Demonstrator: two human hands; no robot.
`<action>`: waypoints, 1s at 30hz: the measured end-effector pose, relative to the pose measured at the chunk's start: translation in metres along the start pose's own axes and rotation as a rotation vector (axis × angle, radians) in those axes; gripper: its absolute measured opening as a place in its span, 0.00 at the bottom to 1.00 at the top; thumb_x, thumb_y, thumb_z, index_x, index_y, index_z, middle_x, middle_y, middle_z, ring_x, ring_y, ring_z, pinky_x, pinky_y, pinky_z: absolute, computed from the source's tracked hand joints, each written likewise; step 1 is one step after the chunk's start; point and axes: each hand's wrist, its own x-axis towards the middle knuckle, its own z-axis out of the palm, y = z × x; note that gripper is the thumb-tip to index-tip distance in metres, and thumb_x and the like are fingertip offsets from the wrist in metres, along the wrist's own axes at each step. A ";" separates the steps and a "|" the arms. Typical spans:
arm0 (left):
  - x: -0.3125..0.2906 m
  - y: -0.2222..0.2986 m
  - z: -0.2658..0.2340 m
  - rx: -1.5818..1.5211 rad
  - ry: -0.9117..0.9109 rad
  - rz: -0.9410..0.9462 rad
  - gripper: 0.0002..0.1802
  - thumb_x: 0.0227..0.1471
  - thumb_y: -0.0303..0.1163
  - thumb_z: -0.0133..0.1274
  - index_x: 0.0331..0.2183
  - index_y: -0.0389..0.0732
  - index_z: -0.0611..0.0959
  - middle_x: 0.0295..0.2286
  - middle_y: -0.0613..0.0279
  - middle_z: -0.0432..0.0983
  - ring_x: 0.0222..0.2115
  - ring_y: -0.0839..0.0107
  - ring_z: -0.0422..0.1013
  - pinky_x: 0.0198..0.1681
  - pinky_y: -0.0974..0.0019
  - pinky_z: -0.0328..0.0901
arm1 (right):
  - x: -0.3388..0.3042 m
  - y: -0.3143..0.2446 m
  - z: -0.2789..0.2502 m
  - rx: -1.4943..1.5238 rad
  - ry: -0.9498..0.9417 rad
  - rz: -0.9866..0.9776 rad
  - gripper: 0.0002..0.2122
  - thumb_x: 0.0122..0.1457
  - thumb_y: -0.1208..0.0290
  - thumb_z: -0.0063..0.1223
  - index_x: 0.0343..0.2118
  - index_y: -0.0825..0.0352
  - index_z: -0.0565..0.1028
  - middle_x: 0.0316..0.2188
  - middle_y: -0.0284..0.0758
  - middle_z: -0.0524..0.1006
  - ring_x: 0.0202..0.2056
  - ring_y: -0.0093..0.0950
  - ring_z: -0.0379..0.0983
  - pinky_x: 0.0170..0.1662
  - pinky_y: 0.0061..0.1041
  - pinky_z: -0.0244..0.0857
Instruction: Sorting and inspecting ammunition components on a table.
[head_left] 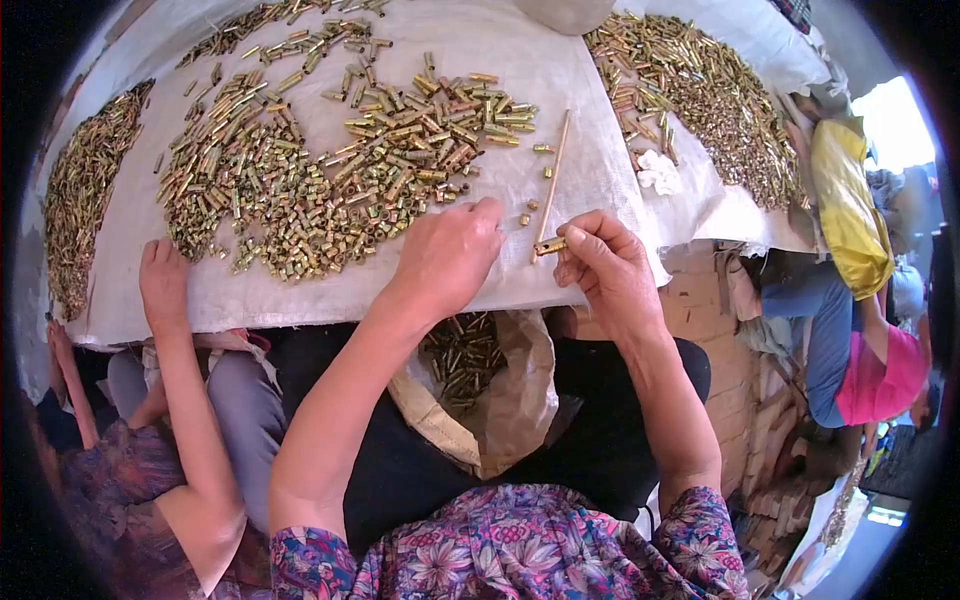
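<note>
My right hand (601, 262) pinches a thin wooden stick (552, 175) near its lower end, with a small brass tube (549, 245) threaded on it at my fingertips. The stick slants up over the white woven sheet (560, 80). My left hand (450, 252) rests palm down on the sheet, fingertips at the near edge of a big heap of short brass tubes (340, 170). A few loose tubes (524, 217) lie between my hands.
Another person's hand (163, 282) lies on the sheet at the left. More brass heaps sit at the far left (80, 190) and far right (710, 100). An open bag of tubes (465, 360) sits in my lap. A seated person (860, 330) is at the right.
</note>
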 end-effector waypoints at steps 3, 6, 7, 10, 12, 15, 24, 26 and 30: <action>-0.013 0.000 -0.009 -0.220 0.054 -0.074 0.10 0.52 0.32 0.53 0.34 0.36 0.75 0.28 0.47 0.76 0.27 0.53 0.75 0.30 0.56 0.68 | -0.010 0.003 0.005 0.124 -0.035 -0.006 0.04 0.62 0.73 0.50 0.35 0.68 0.74 0.25 0.31 0.75 0.25 0.19 0.72 0.31 0.18 0.67; -0.028 0.005 -0.016 -0.681 -0.036 -0.269 0.07 0.56 0.31 0.51 0.34 0.38 0.78 0.24 0.62 0.76 0.23 0.73 0.74 0.26 0.66 0.68 | -0.016 0.007 0.006 0.125 -0.085 -0.017 0.04 0.62 0.73 0.50 0.35 0.68 0.73 0.25 0.31 0.75 0.25 0.19 0.72 0.31 0.18 0.67; -0.033 0.006 -0.016 -0.955 -0.047 -0.300 0.07 0.56 0.31 0.52 0.34 0.37 0.77 0.24 0.63 0.76 0.22 0.75 0.73 0.26 0.69 0.67 | -0.019 0.007 0.009 0.148 -0.070 -0.016 0.04 0.62 0.74 0.50 0.35 0.68 0.73 0.25 0.31 0.75 0.25 0.19 0.72 0.31 0.18 0.67; -0.044 0.008 -0.016 -1.377 -0.047 -0.333 0.07 0.58 0.31 0.52 0.35 0.37 0.76 0.25 0.65 0.75 0.23 0.79 0.72 0.26 0.74 0.67 | -0.022 0.011 0.016 0.179 -0.060 -0.022 0.04 0.62 0.74 0.50 0.35 0.69 0.73 0.26 0.31 0.75 0.26 0.20 0.73 0.32 0.19 0.68; -0.048 0.011 -0.015 -1.525 -0.037 -0.336 0.07 0.59 0.31 0.51 0.35 0.38 0.76 0.26 0.66 0.75 0.24 0.81 0.72 0.27 0.76 0.67 | -0.023 0.013 0.021 0.187 -0.065 -0.029 0.04 0.62 0.74 0.50 0.35 0.69 0.73 0.26 0.32 0.75 0.26 0.20 0.73 0.32 0.19 0.69; -0.050 0.014 -0.017 -1.571 -0.055 -0.363 0.07 0.59 0.31 0.51 0.35 0.37 0.76 0.25 0.65 0.75 0.23 0.79 0.73 0.28 0.76 0.69 | -0.026 0.012 0.027 0.152 -0.067 -0.008 0.04 0.62 0.74 0.49 0.35 0.69 0.72 0.27 0.32 0.75 0.26 0.21 0.73 0.33 0.20 0.70; -0.056 0.016 -0.010 -1.620 0.015 -0.365 0.07 0.59 0.32 0.52 0.34 0.38 0.75 0.24 0.66 0.75 0.23 0.80 0.72 0.27 0.76 0.68 | -0.030 0.024 0.029 0.280 -0.130 0.044 0.03 0.63 0.75 0.47 0.35 0.69 0.71 0.26 0.35 0.76 0.26 0.24 0.75 0.32 0.23 0.71; -0.055 0.020 -0.012 -1.553 0.040 -0.383 0.07 0.58 0.31 0.52 0.33 0.38 0.75 0.24 0.67 0.74 0.22 0.81 0.71 0.26 0.77 0.67 | -0.030 0.026 0.028 0.313 -0.145 0.039 0.04 0.63 0.75 0.47 0.36 0.69 0.71 0.26 0.36 0.76 0.26 0.24 0.75 0.32 0.23 0.71; -0.057 0.020 -0.011 -1.457 0.058 -0.323 0.07 0.58 0.31 0.53 0.32 0.39 0.74 0.23 0.68 0.72 0.22 0.82 0.69 0.27 0.78 0.67 | -0.030 0.028 0.025 0.277 -0.156 0.034 0.03 0.63 0.75 0.47 0.35 0.69 0.71 0.26 0.36 0.76 0.26 0.25 0.75 0.33 0.23 0.71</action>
